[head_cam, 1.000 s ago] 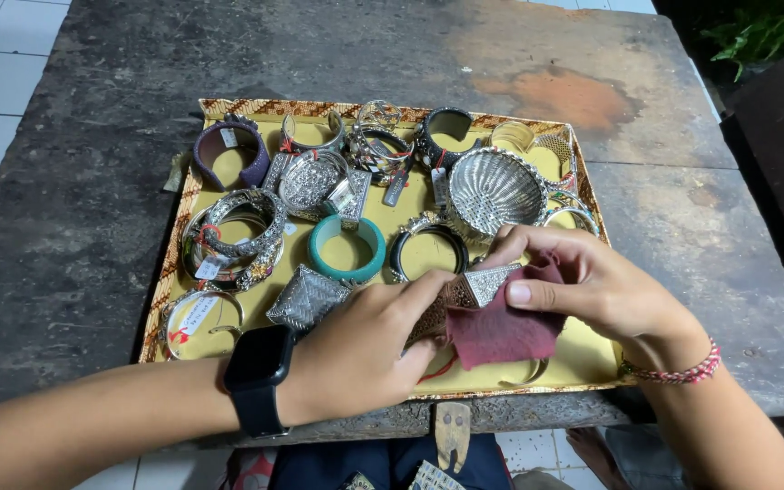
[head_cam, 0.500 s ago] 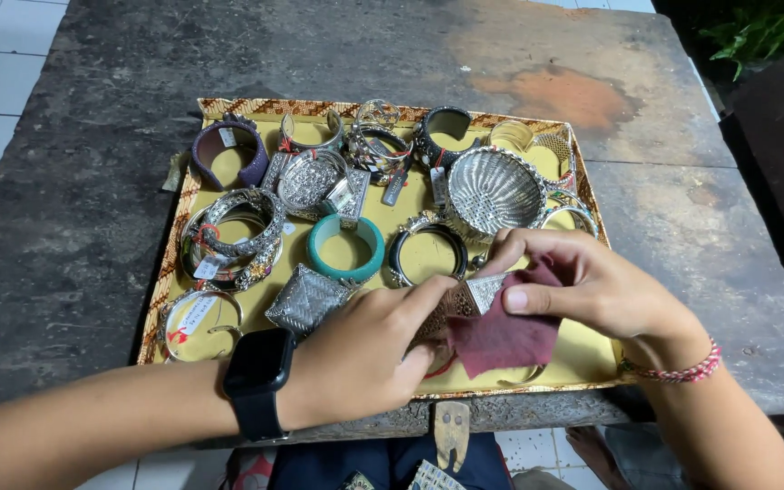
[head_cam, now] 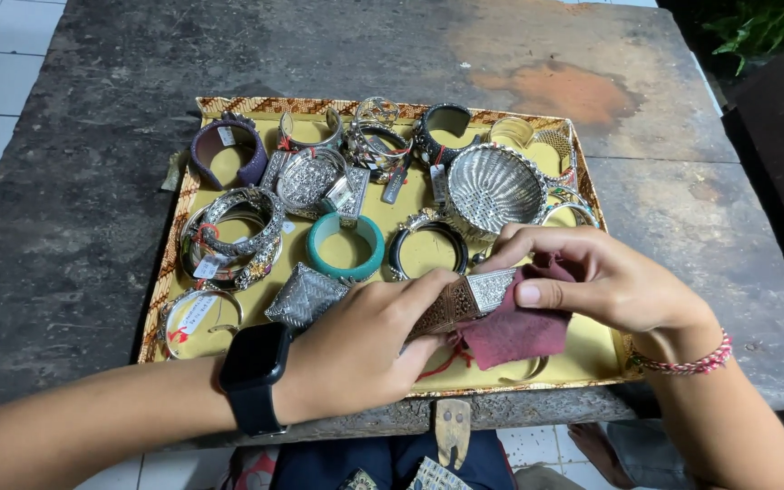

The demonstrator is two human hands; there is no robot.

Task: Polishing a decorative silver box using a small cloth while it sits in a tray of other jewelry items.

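Observation:
My left hand (head_cam: 363, 349), with a black smartwatch (head_cam: 254, 374) on its wrist, grips an engraved silver cuff bracelet (head_cam: 465, 299) above the front of a yellow tray (head_cam: 592, 349). A dark red cloth (head_cam: 514, 331) is pressed against the cuff's right end by my right hand (head_cam: 601, 281), thumb on top. A red string hangs below the cuff. Part of the cuff is hidden under my left fingers.
The tray holds several bangles: a teal one (head_cam: 345, 245), a purple one (head_cam: 227, 150), a black one (head_cam: 428, 247), a round silver filigree piece (head_cam: 494, 189) and stacked silver bangles (head_cam: 231, 227). It rests on a dark stone table (head_cam: 74, 227); white floor tiles lie left.
Both hands stay over the tray's front. The right hand has slid the red cloth slightly along the cuff, and more of the silver end shows.

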